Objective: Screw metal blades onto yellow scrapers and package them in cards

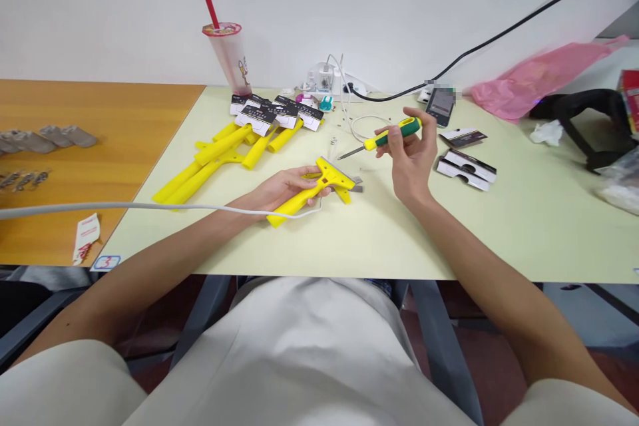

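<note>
While the left hand (pixel 285 188) has its grip clamped on a yellow scraper (pixel 303 197) over the counter (pixel 389 246), the right hand (pixel 413 158), closed around a screwdriver (pixel 381 139), should approach gently and squarely.

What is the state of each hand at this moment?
Left hand: closed, holding a yellow scraper.
Right hand: closed, holding a green-and-yellow screwdriver.

A plain off-white shirt (pixel 309 359), loose and softly creased, shows below the desk's (pixel 299 256) near edge. Its wide short sleeves (pixel 564 403) leave both forearms bare. Dark bluish cloth (pixel 378 285) peeks out beside the shirt, just under that edge.
</note>
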